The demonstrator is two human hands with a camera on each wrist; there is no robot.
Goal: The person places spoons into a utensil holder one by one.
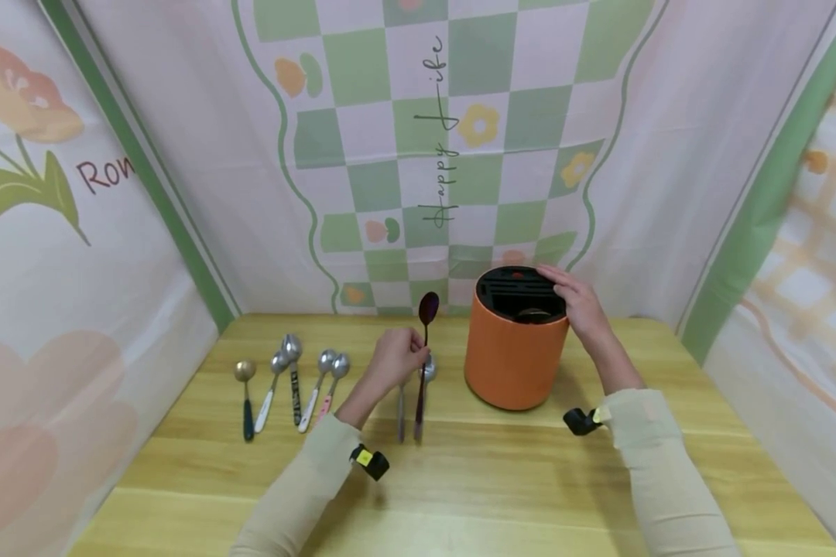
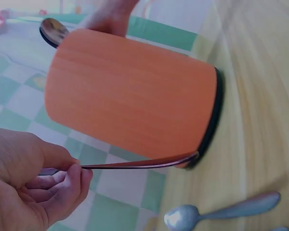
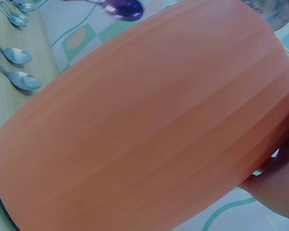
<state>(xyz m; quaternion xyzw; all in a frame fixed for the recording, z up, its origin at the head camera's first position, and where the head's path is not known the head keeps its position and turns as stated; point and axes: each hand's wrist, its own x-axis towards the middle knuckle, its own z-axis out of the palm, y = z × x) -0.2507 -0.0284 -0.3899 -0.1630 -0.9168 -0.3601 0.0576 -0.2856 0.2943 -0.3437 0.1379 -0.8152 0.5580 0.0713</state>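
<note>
The left hand (image 1: pixel 395 359) pinches a glossy dark-purple metal spoon (image 1: pixel 428 308), bowl up and slender handle down, beside an orange cylindrical holder (image 1: pixel 512 363) with a slotted black top (image 1: pixel 519 288), whose rim the right hand (image 1: pixel 581 308) touches with straightened fingers.

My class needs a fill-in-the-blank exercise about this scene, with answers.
The left hand pinches a purple spoon by its ____.
The right hand touches the container, whose outside is ____.
Writing on the checkered cloth reads "Happy ____".
In the head view, ____ spoons lie left of the left hand.

Missing words: handle; orange; Life; five.
</note>
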